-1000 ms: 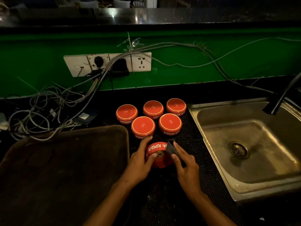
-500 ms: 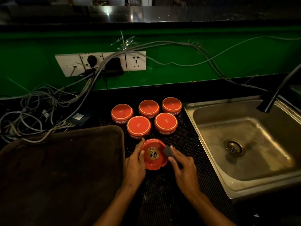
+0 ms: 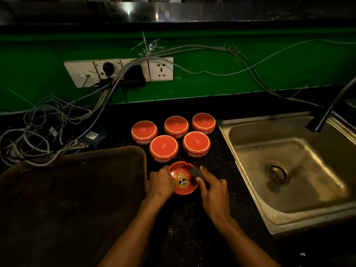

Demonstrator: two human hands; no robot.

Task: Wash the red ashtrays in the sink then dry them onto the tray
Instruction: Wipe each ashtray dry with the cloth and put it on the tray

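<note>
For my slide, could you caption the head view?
Left hand steadies upright red ashtray; right hand wipes with dark sponge.

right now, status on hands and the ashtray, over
Left hand grips upright ashtray on the mat. Right hand pinches dark sponge at its rim. Five ashtrays face down behind. Tray and sink unobstructed.

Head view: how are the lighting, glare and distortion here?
Head view: dim overall, the tray nearly lost in shadow; glare on the steel ledge and a glint inside the upright ashtray; wide-angle bending bows the green wall and the sink edges.
</note>
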